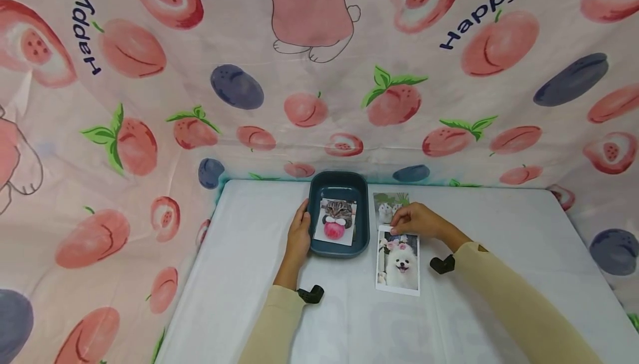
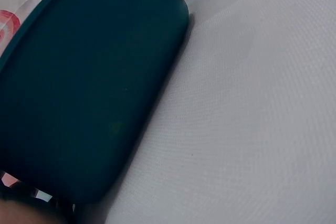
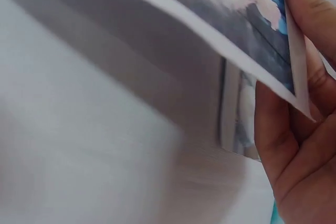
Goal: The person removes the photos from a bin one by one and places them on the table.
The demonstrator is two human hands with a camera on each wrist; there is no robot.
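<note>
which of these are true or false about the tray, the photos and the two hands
1. A cat photo lies inside the dark teal tray. True.
2. The right hand pinches the top edge of the white dog photo. True.
3. The left hand holds the dog photo. False: it rests against the tray's left side.
4. The tray is empty. False: the cat photo is in it.
5. A third photo lies on the white table beyond the dog photo. True.
</note>
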